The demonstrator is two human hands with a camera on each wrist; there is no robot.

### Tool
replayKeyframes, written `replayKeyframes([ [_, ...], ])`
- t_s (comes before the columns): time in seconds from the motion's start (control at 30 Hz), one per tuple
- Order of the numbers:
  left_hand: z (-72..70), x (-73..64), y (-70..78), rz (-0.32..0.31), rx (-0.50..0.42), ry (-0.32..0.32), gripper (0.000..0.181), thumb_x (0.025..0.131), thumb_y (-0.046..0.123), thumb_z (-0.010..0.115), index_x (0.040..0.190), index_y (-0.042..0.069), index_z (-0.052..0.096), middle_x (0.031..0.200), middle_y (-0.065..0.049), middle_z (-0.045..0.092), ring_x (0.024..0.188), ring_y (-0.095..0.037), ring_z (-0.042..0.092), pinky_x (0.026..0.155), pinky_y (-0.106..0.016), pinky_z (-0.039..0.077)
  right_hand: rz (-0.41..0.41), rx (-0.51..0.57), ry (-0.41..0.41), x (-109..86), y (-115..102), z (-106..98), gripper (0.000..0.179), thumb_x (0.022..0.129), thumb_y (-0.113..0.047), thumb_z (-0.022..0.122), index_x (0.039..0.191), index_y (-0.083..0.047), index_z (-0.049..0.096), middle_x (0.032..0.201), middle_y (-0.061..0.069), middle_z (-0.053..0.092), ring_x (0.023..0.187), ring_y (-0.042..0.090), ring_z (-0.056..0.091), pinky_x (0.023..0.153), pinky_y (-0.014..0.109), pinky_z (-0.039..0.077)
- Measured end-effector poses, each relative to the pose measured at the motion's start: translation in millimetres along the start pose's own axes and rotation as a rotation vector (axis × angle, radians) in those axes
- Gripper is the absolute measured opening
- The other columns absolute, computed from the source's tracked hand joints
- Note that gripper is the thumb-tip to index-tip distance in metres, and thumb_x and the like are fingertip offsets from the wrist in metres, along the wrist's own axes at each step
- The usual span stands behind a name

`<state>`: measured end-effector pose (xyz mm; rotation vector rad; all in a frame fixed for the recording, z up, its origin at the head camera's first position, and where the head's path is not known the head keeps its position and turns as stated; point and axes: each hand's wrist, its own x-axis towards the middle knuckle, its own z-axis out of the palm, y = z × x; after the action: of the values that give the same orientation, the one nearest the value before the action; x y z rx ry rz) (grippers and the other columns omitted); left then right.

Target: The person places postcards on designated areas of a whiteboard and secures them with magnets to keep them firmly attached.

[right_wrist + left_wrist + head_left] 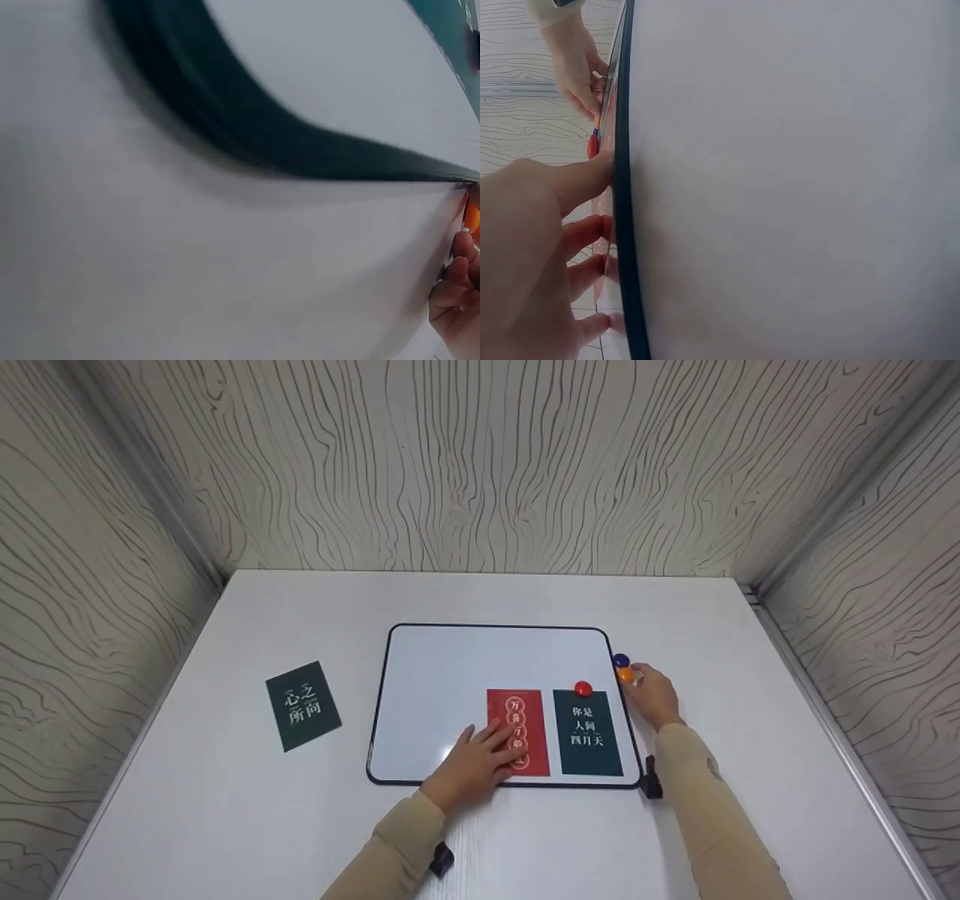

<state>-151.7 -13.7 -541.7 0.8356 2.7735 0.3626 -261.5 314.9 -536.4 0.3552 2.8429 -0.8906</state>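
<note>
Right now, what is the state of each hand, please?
Left hand: open, resting on the red card.
Right hand: closed, pinching the orange round piece.

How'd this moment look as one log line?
left hand: rests on red card; right hand: pinches orange magnet; red magnet: at top of green card; second green card: off whiteboard

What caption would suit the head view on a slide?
Left hand on the red card, right hand at the orange magnet.
</note>
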Motion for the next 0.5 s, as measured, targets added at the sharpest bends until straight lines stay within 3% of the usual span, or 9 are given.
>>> replayKeyframes([
  [0.23, 0.2, -0.3, 0.0, -0.015, -0.014, -0.009, 0.054, 0.095, 0.044, 0.053, 0.145, 0.044, 0.036, 0.16, 0.009, 0.03, 0.152, -0.021, 0.022, 0.123, -0.05, 0.024, 0.016, 0.027, -0.005, -0.2, -2.7, 0.6, 0.049, 0.1, -0.026, 0.049, 0.141, 0.001, 0.043, 0.145, 0.027, 0.045, 0.134, 0.044, 0.043, 0.116, 0.056, 0.032],
  [0.5, 1.3, 0.3, 1.4, -0.003, 0.025, 0.012, 0.052, 0.094, 0.043, 0.054, 0.144, 0.042, 0.039, 0.158, 0.007, 0.034, 0.15, -0.022, 0.026, 0.121, -0.05, 0.027, -0.015, -0.001, 0.019, 0.2, 1.1, 2.0, 0.047, 0.1, -0.024, 0.048, 0.139, 0.001, 0.045, 0.139, 0.029, 0.05, 0.127, 0.044, 0.049, 0.113, 0.055, 0.036],
])
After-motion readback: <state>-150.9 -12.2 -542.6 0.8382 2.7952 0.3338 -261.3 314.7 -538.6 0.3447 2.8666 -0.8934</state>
